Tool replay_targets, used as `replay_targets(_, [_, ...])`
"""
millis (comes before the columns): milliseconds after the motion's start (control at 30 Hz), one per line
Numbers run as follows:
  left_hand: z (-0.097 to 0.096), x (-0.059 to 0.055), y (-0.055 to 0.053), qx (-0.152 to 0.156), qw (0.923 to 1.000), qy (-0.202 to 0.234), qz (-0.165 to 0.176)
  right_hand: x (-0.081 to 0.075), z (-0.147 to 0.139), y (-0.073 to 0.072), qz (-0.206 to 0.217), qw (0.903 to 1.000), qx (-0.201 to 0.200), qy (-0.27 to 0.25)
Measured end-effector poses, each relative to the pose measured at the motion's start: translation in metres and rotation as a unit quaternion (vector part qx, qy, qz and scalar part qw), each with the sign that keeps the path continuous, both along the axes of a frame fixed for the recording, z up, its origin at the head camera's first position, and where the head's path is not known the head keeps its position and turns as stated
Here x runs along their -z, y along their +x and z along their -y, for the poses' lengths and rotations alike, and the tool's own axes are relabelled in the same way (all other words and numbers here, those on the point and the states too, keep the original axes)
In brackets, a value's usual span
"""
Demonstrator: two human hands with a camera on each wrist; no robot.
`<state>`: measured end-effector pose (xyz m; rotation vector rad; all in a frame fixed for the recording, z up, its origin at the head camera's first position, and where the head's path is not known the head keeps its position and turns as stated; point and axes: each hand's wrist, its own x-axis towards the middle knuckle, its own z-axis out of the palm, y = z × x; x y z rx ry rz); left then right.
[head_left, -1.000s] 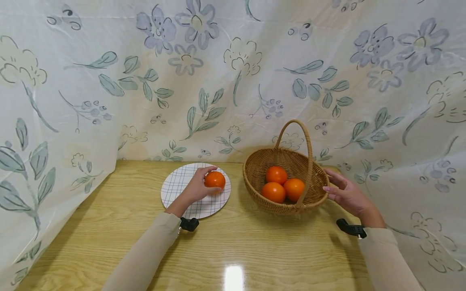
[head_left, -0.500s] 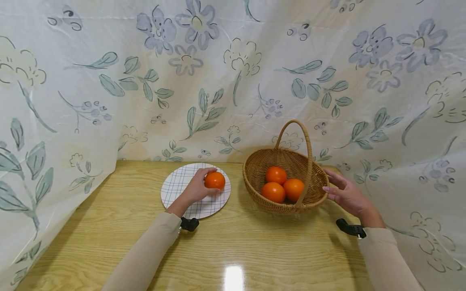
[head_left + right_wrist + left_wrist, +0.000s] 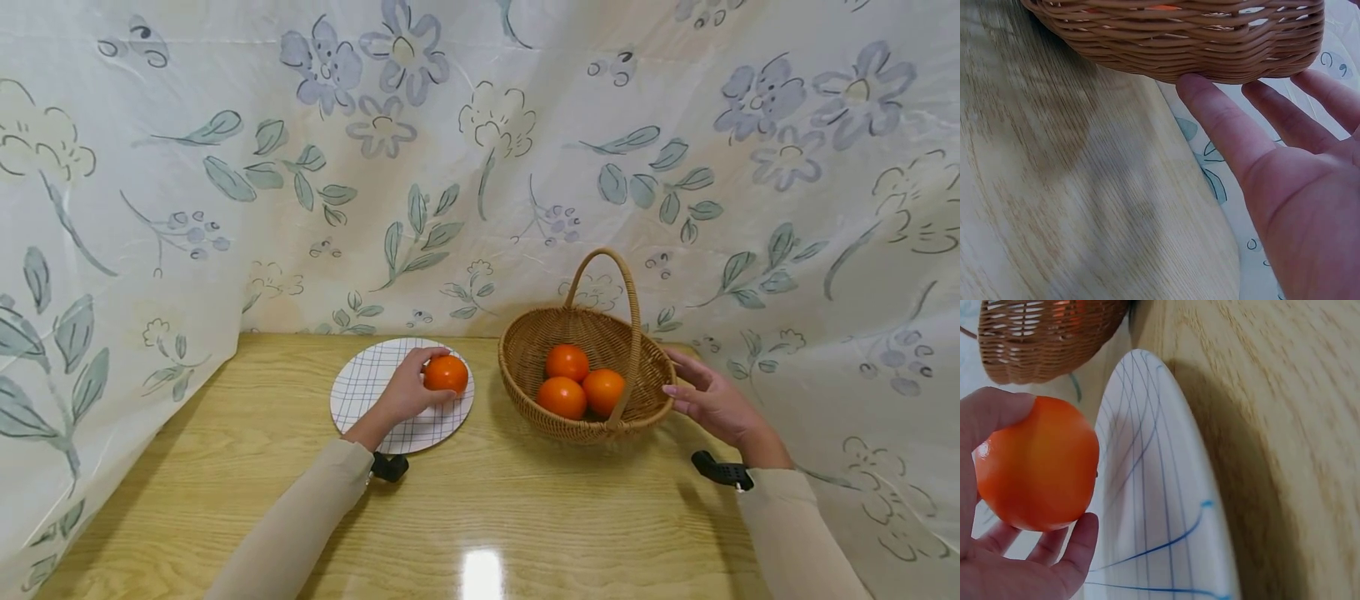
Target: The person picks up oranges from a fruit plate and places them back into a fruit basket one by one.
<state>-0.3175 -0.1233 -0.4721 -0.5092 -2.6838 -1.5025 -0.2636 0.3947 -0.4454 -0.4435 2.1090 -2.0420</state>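
Observation:
My left hand (image 3: 411, 387) grips a smooth orange persimmon (image 3: 446, 376) over the white checked plate (image 3: 360, 392). In the left wrist view, thumb and fingers curl round the persimmon (image 3: 1038, 465) from opposite sides, close to the plate's face (image 3: 1154, 487); whether they touch is hard to tell. Further right stands a wicker basket (image 3: 517, 392) with a tall arched handle, holding three more persimmons (image 3: 562, 397). My right hand (image 3: 716, 404) rests against the basket's right side. Its nearly straight fingers touch the woven wall (image 3: 1197, 47) in the right wrist view.
A light wood table (image 3: 525, 517) lies under everything. Floral cloth (image 3: 450, 208) hangs behind it and along both sides, close behind the basket. A gap of bare wood separates plate and basket. Each wrist wears a black camera mount (image 3: 390, 467).
The persimmon and my left hand have shifted very slightly right, and the persimmon looks a touch larger. My right hand keeps its place at the basket.

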Motion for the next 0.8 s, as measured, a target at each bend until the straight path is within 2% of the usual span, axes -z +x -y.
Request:
replay_targets(300, [0.0,-0.013,0.005,0.009,0.9996,0.026,0.002,0.001,0.0,0.0,-0.008,0.9999,-0.004,-0.01])
replay_targets(633, [-0.001,-0.029,0.007,0.027,0.9992,0.025,-0.017,0.002,-0.002,-0.002,-0.012,0.9997,-0.012,-0.015])
replay_targets(800, [-0.003,-0.038,0.008,0.034,0.9989,0.029,-0.013,0.001,-0.001,-0.002,-0.009,0.9997,-0.012,-0.018])
